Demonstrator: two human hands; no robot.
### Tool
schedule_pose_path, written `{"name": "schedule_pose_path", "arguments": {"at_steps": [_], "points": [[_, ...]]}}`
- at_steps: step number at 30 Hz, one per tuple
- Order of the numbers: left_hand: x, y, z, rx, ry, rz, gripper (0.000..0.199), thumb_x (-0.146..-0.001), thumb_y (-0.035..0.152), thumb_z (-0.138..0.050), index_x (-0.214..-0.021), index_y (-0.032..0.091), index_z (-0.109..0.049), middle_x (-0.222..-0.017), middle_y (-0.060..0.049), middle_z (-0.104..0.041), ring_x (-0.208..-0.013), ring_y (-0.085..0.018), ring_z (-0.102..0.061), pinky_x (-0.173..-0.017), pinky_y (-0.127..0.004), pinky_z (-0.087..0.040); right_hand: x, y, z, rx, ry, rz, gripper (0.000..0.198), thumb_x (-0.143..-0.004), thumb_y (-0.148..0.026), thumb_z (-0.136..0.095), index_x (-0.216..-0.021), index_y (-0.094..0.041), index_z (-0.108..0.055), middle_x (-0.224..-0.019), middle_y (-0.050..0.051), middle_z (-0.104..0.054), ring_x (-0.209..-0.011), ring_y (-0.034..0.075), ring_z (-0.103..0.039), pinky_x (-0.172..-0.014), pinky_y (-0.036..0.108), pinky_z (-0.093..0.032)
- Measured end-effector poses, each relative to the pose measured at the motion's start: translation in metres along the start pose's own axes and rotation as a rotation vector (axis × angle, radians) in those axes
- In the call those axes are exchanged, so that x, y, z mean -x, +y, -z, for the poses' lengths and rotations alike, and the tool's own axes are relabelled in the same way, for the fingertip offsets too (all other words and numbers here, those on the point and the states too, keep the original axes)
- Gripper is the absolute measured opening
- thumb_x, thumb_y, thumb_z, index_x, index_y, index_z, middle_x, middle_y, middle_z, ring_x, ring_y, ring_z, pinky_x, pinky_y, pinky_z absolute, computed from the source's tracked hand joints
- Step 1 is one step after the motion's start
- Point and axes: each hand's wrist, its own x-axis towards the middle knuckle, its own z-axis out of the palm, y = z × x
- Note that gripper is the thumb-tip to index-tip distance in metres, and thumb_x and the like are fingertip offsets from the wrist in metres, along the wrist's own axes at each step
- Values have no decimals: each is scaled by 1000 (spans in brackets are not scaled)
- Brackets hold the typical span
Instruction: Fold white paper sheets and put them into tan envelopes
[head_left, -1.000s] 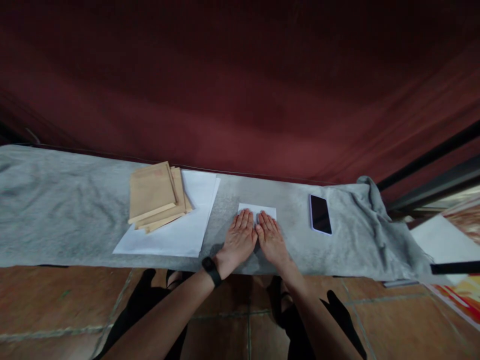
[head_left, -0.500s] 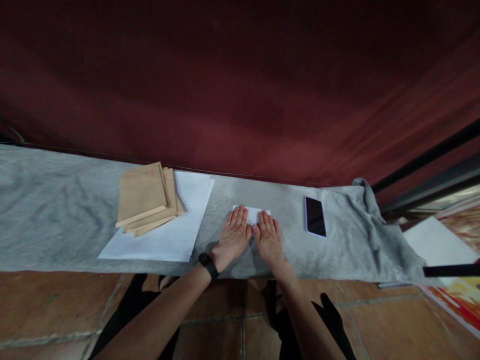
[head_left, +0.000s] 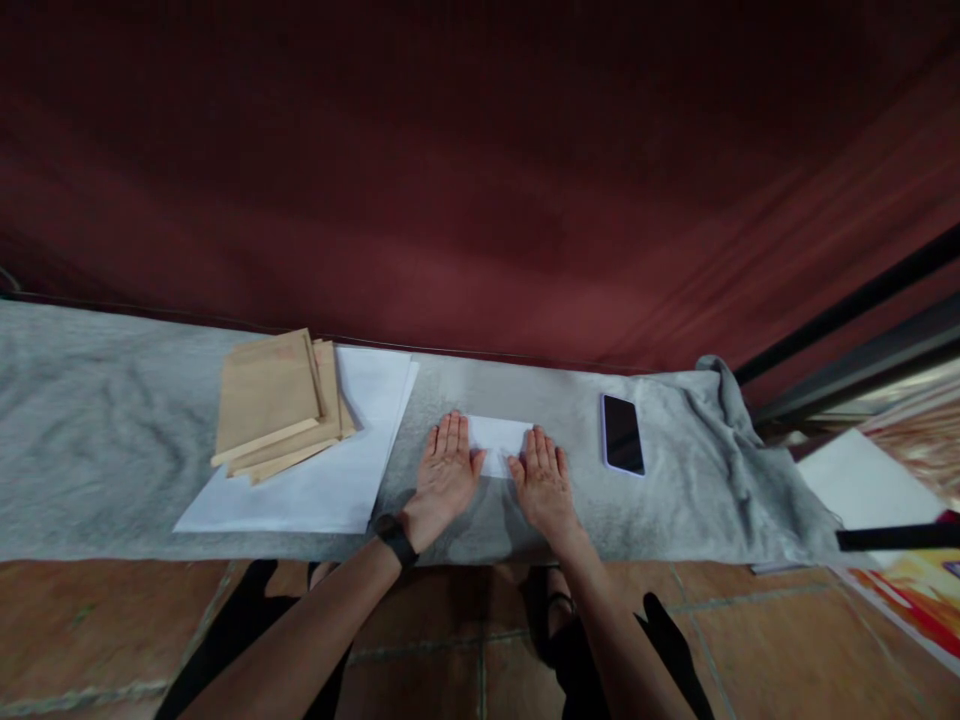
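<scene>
A small folded sheet of white paper (head_left: 498, 446) lies flat on the grey cloth (head_left: 480, 525) in front of me. My left hand (head_left: 447, 468) rests palm down at its left end, fingers stretched out and pointing away from me. At the right end, my right hand (head_left: 544, 482) lies palm down too, its fingers extended. Both hands are open and grip nothing. Between them the middle of the paper shows; its two ends are partly covered by the fingers and thumbs. A dark band (head_left: 396, 540) circles my left wrist.
To the left, several brown paper envelopes (head_left: 270, 390) sit on large white sheets (head_left: 300, 500). A phone (head_left: 622, 434) in a pale purple case lies to the right of my right hand. Bunched cloth (head_left: 739, 450) and a dark bar (head_left: 855, 300) are farther right. A dark red surface (head_left: 480, 250) rises behind.
My hands have slid apart along the paper, the left one leftward and the right one slightly rightward. More of the white paper now shows between them. The view has shifted a little.
</scene>
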Motion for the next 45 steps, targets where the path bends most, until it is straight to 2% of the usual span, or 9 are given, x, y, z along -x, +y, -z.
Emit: {"name": "schedule_pose_path", "arguments": {"at_steps": [4,7,12,17,20,26,32,37,45], "points": [[3,1,2,22,70,-40,60,-103,30,-30,-153,-4,-34,-161,-25,-33,-153,-31,-28,-126,-48,-25,-4,0,-1,-27,65,-28,62,-108,-42,-25,-154,-3,-39,-159,24,-39,-150,34,-35,-120,54,-27],[4,7,1,72,101,-160,59,-101,25,-30,-156,2,-31,-162,-21,-35,-154,-28,-27,-125,-49,-28,-11,-5,3,-92,76,-19,63,-108,-40,-20,-153,-1,-39,-160,24,-38,-151,31,-32,-120,53,-29],[2,21,-7,70,-1,-302,59,-99,17,-31,-157,6,-30,-163,-18,-36,-153,-24,-28,-125,-46,-28,-19,-24,6,-285,4,69,63,-109,-44,-15,-154,-9,-41,-161,15,-40,-153,23,-29,-123,47,-30],[-2,26,-11,32,-84,-269,59,-99,18,-33,-157,7,-31,-165,-18,-30,-154,-25,-26,-126,-47,-25,-18,-31,-1,-286,-57,68,61,-109,-43,-14,-156,-13,-40,-160,13,-42,-152,22,-32,-124,48,-28],[-2,26,-9,26,-77,-264,58,-100,17,-30,-157,8,-33,-166,-15,-30,-154,-24,-25,-127,-47,-22,-19,-27,-4,-209,-51,64,60,-109,-40,-14,-154,-12,-42,-160,14,-41,-152,23,-31,-125,47,-24],[-3,21,-5,20,-52,-225,59,-99,17,-28,-157,8,-33,-164,-17,-33,-155,-26,-24,-126,-53,-21,-21,-23,-9,-92,-17,66,57,-109,-37,-21,-154,-9,-41,-160,17,-40,-153,25,-30,-124,48,-24],[-13,12,0,58,-44,-190,57,-101,27,-31,-154,7,-38,-164,-15,-33,-155,-27,-25,-127,-51,-19,-24,-19,-9,-43,19,110,55,-108,-33,-23,-153,-8,-42,-160,18,-41,-152,27,-32,-123,50,-26],[-18,10,4,53,-30,-182,55,-101,26,-32,-153,8,-40,-159,-15,-44,-150,-28,-35,-124,-53,-23,-24,-14,-11,-23,25,139,54,-106,-30,-31,-154,-8,-41,-160,18,-41,-151,27,-32,-122,49,-26],[-19,15,6,49,-29,-177,53,-103,30,-34,-150,8,-44,-153,-17,-50,-143,-31,-44,-119,-52,-31,-26,-12,-10,-23,19,146,50,-106,-27,-30,-150,-12,-48,-158,16,-46,-148,27,-37,-120,50,-29]]}}
